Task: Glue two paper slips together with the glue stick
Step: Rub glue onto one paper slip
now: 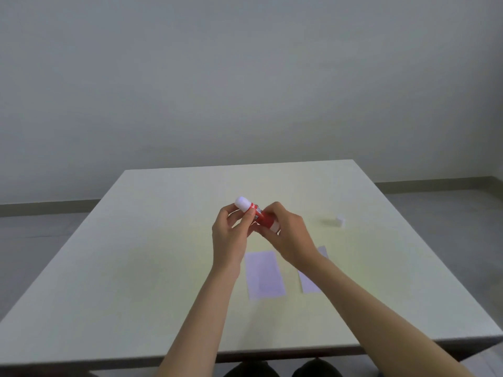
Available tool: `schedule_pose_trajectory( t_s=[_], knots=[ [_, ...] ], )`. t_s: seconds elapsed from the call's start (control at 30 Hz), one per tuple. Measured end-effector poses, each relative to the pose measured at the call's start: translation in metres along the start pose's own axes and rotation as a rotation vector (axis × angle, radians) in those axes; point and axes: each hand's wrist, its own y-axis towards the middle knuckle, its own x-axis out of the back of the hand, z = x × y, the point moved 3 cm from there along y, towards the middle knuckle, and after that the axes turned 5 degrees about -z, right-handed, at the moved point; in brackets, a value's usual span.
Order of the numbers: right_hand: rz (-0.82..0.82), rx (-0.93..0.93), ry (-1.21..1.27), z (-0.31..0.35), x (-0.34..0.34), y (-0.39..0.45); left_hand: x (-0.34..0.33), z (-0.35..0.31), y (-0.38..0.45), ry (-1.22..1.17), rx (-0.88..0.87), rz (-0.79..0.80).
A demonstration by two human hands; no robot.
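A red glue stick (260, 215) with a white cap is held above the table's middle, tilted with its cap end up and to the left. My left hand (231, 235) pinches it near the cap. My right hand (288, 235) grips its red body and lower end. Two pale paper slips lie flat on the table nearer to me: the left slip (264, 274) is fully visible, while the right slip (313, 278) is partly hidden under my right forearm.
A small white block (339, 221) sits on the table to the right of my hands. The white table (136, 254) has its front edge close to me. A grey wall and floor lie beyond it.
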Motion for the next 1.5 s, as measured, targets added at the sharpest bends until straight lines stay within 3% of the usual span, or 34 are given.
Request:
schedule_pose_trajectory(
  t_s=[0.13, 0.2, 0.57, 0.83, 1.2, 1.3, 1.37, 1.5],
  knots=[
    [-0.073, 0.110, -0.192, 0.009, -0.002, -0.009, 0.000, -0.006, -0.006, -0.103, 0.039, -0.009],
    [-0.072, 0.127, -0.176, 0.010, -0.002, -0.011, 0.000, -0.009, -0.006, -0.181, 0.064, -0.014],
    [0.147, -0.062, 0.465, 0.010, -0.005, -0.009, 0.002, -0.017, -0.010, -0.248, 0.031, 0.014],
    [0.318, -0.252, 0.871, 0.007, -0.011, -0.013, 0.002, -0.018, -0.010, -0.216, -0.022, 0.124],
    [0.416, -0.334, 1.003, 0.000, -0.011, -0.011, 0.003, -0.010, -0.003, -0.225, -0.043, 0.283],
    [0.357, -0.356, 0.967, -0.010, -0.003, -0.007, 0.012, -0.004, 0.005, -0.018, -0.131, 0.366],
    [0.227, -0.384, 0.925, -0.022, 0.007, -0.001, 0.023, 0.002, 0.012, 0.183, -0.162, 0.469],
    [-0.025, -0.403, 0.607, -0.048, 0.030, 0.007, 0.054, 0.034, 0.027, 0.970, -0.227, 0.566]
  ],
)
